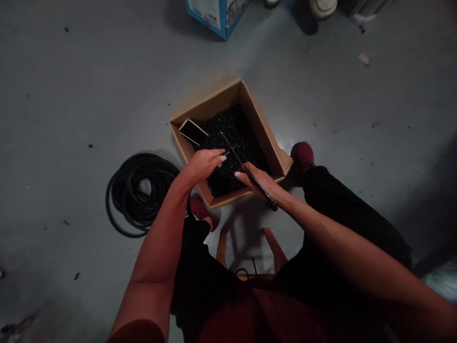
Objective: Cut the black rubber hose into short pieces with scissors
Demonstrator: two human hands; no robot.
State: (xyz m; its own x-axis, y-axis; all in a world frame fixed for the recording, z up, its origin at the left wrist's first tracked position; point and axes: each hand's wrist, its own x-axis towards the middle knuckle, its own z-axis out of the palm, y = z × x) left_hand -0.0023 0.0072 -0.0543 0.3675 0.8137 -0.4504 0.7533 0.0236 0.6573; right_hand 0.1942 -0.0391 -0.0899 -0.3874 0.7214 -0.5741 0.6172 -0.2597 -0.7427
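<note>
My left hand [207, 162] is over a cardboard box [260, 114], its fingers pinching a short dark strip [226, 153] with a row of pale dots along it. My right hand [259, 180] grips a slim black-handled cutting tool [262, 188], whose narrow blade points up and left beside the strip. Whether the tool has one blade or two is unclear. Below both hands, many small shiny black pieces [228, 124] fill much of the box floor. A phone-like dark rectangle with a light rim [193, 132] leans at the box's left side.
A coil of black hose or cable [123, 190] lies on the floor left of the box. A blue printed carton [223, 28] stands beyond it, near another person's shoe [323, 7]. My red shoes [303, 155] flank the box. Wooden legs [274, 250] show between my knees.
</note>
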